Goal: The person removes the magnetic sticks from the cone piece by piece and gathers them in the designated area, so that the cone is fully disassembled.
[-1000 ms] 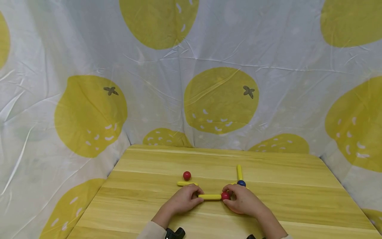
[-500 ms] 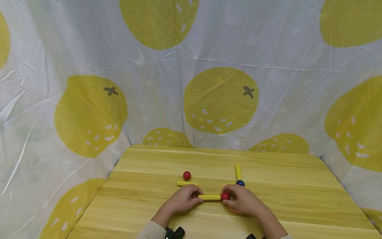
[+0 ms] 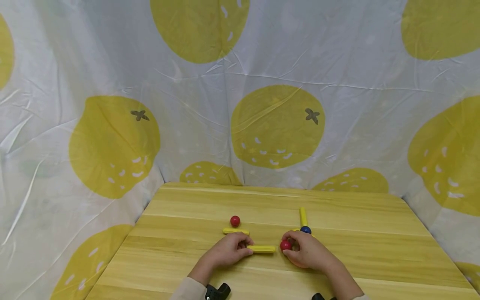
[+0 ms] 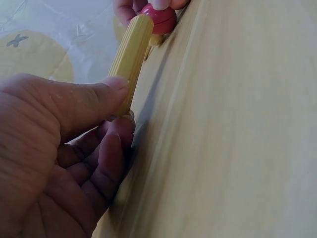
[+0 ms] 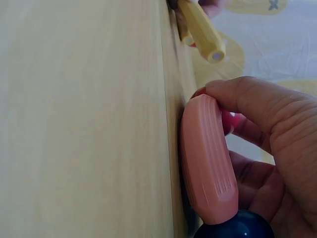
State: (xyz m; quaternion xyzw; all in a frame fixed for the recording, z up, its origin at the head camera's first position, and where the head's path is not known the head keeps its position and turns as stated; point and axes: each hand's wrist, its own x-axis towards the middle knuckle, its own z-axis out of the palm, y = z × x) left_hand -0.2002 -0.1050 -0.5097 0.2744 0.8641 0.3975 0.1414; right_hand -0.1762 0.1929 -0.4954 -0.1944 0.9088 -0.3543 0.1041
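My left hand [image 3: 229,251] pinches one end of a yellow ribbed magnetic rod [image 3: 262,249] between thumb and fingers. The rod's free end points right, with a small gap before a red ball [image 3: 286,246]. That ball is in the grip of my right hand [image 3: 310,252]. In the right wrist view, a curved salmon-coloured rod [image 5: 208,158] runs beside the right hand from near the red ball to a dark blue ball [image 5: 240,229]. Beyond the right fingers, a blue ball [image 3: 306,230] joins a yellow rod [image 3: 303,216] that points away; another yellow piece is mostly hidden.
Behind the left hand, a second red ball [image 3: 235,221] and a loose yellow rod [image 3: 235,231] lie on the wooden table [image 3: 180,216]. A lemon-print cloth [image 3: 202,125] hangs behind and at the sides.
The yellow rod's end touched the red ball earlier; now they are apart. My left hand has shifted slightly left with the rod, my right hand slightly right with the ball and joined pieces.
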